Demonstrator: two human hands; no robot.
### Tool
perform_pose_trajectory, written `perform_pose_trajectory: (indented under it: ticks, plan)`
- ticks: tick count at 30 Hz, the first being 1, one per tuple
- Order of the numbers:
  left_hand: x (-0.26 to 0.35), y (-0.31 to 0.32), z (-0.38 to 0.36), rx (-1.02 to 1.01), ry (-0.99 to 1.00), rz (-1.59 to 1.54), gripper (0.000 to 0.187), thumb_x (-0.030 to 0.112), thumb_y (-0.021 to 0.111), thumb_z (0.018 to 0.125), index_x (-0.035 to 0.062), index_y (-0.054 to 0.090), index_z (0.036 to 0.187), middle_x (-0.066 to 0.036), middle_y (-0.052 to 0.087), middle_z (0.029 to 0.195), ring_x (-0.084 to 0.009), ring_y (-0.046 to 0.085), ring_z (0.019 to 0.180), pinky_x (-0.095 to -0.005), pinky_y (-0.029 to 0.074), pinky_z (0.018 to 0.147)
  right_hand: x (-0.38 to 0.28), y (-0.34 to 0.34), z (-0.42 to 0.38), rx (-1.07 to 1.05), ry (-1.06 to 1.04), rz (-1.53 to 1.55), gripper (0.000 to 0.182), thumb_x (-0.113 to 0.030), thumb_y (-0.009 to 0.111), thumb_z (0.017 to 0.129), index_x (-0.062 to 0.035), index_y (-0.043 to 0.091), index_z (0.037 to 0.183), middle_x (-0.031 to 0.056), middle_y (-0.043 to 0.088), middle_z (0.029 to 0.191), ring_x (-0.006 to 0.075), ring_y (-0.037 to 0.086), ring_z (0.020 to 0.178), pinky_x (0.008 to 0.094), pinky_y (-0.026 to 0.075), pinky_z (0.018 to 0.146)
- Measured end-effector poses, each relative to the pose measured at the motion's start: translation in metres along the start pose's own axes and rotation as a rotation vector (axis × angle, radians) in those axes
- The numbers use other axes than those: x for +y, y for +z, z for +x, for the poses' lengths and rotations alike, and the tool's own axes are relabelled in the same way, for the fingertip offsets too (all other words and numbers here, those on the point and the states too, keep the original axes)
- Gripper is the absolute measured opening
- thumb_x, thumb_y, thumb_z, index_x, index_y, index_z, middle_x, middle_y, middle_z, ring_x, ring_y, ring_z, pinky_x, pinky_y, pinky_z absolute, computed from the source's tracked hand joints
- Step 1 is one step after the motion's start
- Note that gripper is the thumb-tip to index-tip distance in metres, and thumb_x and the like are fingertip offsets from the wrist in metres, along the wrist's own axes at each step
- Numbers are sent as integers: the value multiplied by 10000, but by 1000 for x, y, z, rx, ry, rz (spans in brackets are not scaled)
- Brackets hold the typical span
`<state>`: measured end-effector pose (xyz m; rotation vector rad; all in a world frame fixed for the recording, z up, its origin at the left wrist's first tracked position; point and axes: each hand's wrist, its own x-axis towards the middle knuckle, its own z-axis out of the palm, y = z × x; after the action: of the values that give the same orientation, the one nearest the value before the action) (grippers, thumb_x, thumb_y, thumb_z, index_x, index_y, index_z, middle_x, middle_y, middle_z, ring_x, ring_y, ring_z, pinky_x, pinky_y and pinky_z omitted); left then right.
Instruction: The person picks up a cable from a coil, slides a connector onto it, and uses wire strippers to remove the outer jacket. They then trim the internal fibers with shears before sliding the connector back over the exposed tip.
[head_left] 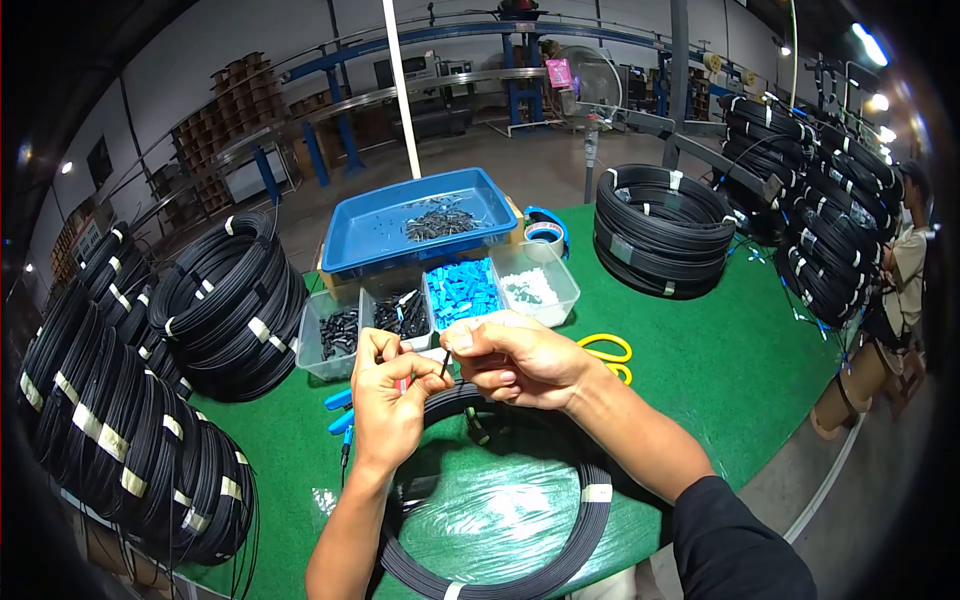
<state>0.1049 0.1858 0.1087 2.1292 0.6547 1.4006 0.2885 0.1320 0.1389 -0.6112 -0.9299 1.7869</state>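
My left hand (388, 400) and my right hand (530, 362) meet over the front of the plastic bins, fingers closed. Both pinch a thin black cable (446, 363), whose short piece shows between them. Something reddish peeks out among the left fingers, too covered to name. Below lies a coil of black cable (594, 520), tied with pale tape, on the green table (690, 400). Blue tool handles (341, 411) stick out to the left of my left hand. Beside my right wrist are yellow scissor-like handles (607, 352).
Bins hold black parts (340, 333), blue connectors (462, 290) and white pieces (530, 288). Behind them a blue tray (350, 232) contains dark scraps. Cable coils stand left (235, 310) and right (662, 235). A tape roll (544, 232) sits near the tray. Another person (905, 260) is at far right.
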Motion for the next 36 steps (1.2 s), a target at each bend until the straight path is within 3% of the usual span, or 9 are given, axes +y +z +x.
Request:
perform_pose_trajectory:
  ticks: [5,8,11,15,27,36]
  plan:
    - [-3,-2,0,5,-22,-10,105,38,774,659,71,742,754,-27,336,832,-186,403,827,-310,398,785,5,4,2,45,-215,-289,119,-149,538,916,-92,602,833,-32,590,705,17,382,469,185,276,412]
    - [-5,-3,1,-6,-32,-5,97,59,777,673,74,746,763,-24,334,830,-184,398,820,-312,394,783,5,9,0,75,-210,-330,120,-194,582,904,-75,596,905,-41,480,624,32,355,476,194,269,437]
    - [-2,-4,2,-22,-19,39,87,76,777,679,78,750,762,-27,338,827,-186,399,822,-313,396,786,4,8,-1,77,-240,-374,131,-206,574,904,-76,591,897,-39,484,623,32,353,475,194,268,440]
    - [-5,-2,2,-25,2,31,82,73,771,678,75,748,757,-31,346,829,-190,400,825,-319,400,798,7,0,1,28,-240,-311,134,-158,521,928,-92,607,850,-48,526,642,13,377,466,191,273,410]
    - [3,-4,1,-22,30,37,74,72,754,670,77,745,743,-42,352,828,-208,397,847,-335,404,823,3,-4,2,-95,-28,50,106,-137,515,930,-60,577,967,-30,482,664,26,325,437,185,257,387]
    - [8,-4,1,0,-19,15,104,45,767,650,64,743,749,-47,348,832,-207,407,821,-332,413,780,4,-1,1,-47,8,-22,98,-141,522,911,-63,570,944,-40,447,648,29,326,442,195,254,383]
